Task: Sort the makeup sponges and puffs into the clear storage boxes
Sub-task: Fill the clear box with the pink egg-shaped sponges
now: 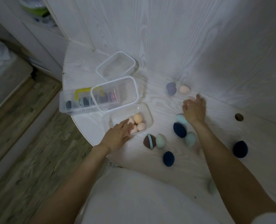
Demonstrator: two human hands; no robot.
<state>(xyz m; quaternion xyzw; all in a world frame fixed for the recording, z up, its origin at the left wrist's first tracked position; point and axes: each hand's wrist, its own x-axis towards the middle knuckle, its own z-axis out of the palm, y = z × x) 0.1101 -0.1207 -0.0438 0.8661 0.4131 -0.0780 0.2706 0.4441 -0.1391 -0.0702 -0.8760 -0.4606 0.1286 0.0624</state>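
Observation:
A clear box [147, 116] near the table's front left holds several peach sponges [137, 118]. My left hand [118, 135] rests at this box's near edge, fingers extended over the sponges. My right hand [194, 109] hovers above the table with fingers spread and holds nothing; a peach sponge [184, 89] and a purple sponge [171, 88] lie just beyond it. Mint sponges [181, 119] [190, 139] [160, 141], navy sponges [179, 130] [168, 158] [240, 149] and a brown puff [149, 141] lie loose on the table.
Two empty clear boxes [135, 88] [130, 59] sit behind the peach one. A long clear box [64, 102] with dark puffs stands at the table's left edge. A cable hole [239, 117] is at the right. A wall panel rises behind.

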